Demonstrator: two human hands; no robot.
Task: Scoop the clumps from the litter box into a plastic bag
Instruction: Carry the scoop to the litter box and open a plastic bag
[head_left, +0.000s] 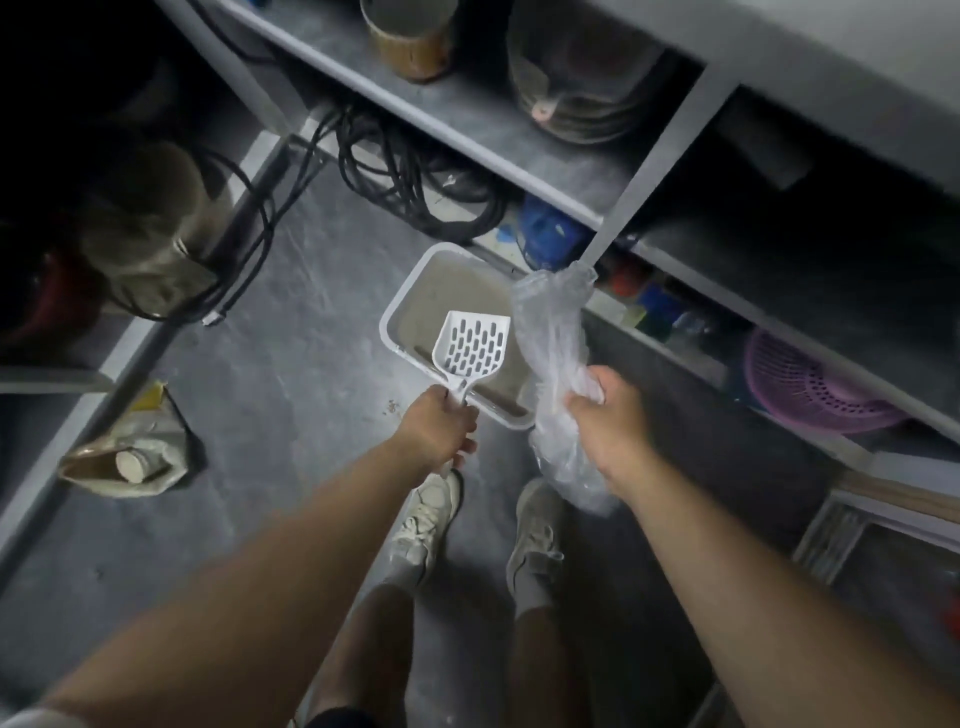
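Single view: head-worn, wide-angle, looking forward and steeply down from a standing person's height. Both forearms run in from the bottom edge toward frame centre; the left hand (441, 428) and right hand (605, 421) sit just below the middle, close to the lens. Shoes (431, 519) lie directly under the hands (so the axis is near vertical). The grey floor (291, 374) fills the centre and the litter box (400, 312) lies just above the middle, farther off than the hands. Shelving (519, 156) crosses the top and right edges on a slant; its lines bow outward toward the corners. Left edge dark, detail unreadable.
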